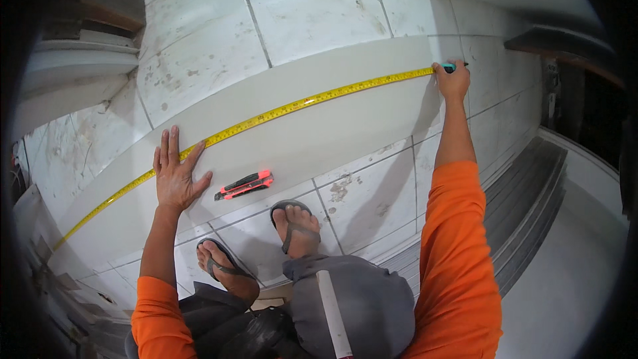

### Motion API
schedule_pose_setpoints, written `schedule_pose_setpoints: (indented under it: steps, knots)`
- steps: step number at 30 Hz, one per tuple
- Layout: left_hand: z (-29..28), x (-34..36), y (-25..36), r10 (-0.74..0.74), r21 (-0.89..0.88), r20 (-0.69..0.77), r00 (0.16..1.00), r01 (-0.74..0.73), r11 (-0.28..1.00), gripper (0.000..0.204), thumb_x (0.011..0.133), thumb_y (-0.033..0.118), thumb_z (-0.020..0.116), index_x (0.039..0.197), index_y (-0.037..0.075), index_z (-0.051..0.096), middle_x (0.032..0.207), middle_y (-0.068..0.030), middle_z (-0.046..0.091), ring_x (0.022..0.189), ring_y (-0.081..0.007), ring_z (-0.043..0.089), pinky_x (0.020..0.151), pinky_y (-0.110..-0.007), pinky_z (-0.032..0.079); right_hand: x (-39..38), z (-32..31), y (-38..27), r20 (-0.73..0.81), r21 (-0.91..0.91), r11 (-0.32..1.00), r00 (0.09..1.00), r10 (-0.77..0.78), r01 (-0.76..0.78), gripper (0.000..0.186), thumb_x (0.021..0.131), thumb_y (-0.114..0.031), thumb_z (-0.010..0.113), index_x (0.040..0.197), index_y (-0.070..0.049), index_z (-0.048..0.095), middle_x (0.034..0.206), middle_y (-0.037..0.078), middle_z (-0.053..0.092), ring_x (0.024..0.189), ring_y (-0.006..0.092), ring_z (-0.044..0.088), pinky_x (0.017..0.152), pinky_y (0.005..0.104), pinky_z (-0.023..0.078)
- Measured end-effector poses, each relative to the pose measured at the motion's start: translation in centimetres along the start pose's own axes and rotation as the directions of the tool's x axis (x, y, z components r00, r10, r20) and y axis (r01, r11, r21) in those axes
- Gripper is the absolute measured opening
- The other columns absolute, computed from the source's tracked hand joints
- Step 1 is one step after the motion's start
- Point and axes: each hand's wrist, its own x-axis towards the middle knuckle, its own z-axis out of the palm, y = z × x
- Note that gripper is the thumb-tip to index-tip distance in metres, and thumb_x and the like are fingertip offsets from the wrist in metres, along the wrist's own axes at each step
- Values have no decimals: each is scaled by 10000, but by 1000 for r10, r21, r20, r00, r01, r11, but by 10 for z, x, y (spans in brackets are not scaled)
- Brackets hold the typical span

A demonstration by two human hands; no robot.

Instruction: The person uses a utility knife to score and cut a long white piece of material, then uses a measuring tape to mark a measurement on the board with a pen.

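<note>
At the left of the frame, the yellow blade [319, 98] of the tape measure begins near the end of a long, pale grey panel [372, 110]; whether its tip is hooked on that edge is too small to tell. Left of centre, the left hand [175, 176] is spread wide, palm down, pressing on the panel with the thumb and fingers about the blade, gripping nothing. Below the blade, near the middle, lies a red-and-black utility knife [256, 178] (perhaps two together; I cannot tell). At upper right, the right hand [454, 81] is closed around the teal-and-black case [450, 67], by the panel's right end. For a true reading, the blade should lie flat and parallel to the panel's long edge, taut between the hands, the left pressing without nudging it sideways.
</note>
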Motion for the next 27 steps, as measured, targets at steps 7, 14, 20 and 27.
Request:
schedule_pose_setpoints:
  steps: [7, 14, 20, 27]
  knots:
    - [7, -3, -6, 11, 60, -29, 1000, -9, 998, 755, 850, 645, 638, 1501, 264, 614, 1777, -184, 136, 1639, -400, 87, 1294, -561, 114, 3, -5, -5, 93, 89, 996, 995, -30, 22, 583, 798, -355, 906, 1205, 7, 698, 1220, 247, 689, 1107, 387, 683, 968, 451, 546]
    - [19, -4, -8, 68, 64, -124, 990, -60, 996, 717, 848, 639, 650, 1484, 308, 633, 1779, -170, 150, 1637, -393, 113, 1286, -560, 125, 7, -19, 13, 174, 115, 987, 976, -134, 115, 786, 852, -386, 843, 1453, 15, 535, 1301, 270, 669, 1174, 383, 676, 1011, 438, 535]
    - [23, -4, -12, 88, 18, -114, 990, -87, 996, 744, 854, 650, 639, 1505, 290, 617, 1774, -185, 150, 1635, -410, 105, 1280, -583, 130, -4, -17, -3, -270, 68, 997, 963, -6, 26, 697, 911, -398, 790, 1432, 5, 563, 1284, 234, 684, 1149, 341, 685, 993, 433, 538]
    - [10, -3, -16, 56, -5, -60, 997, -56, 998, 731, 861, 651, 651, 1539, 392, 562, 1779, -170, 131, 1638, -403, 92, 1286, -590, 133, -242, -20, -176, 90, 670, 603, 759, -645, 433, 227, 887, -115, 794, 1099, -64, 732, 1080, 93, 757, 971, 254, 725, 864, 378, 576]
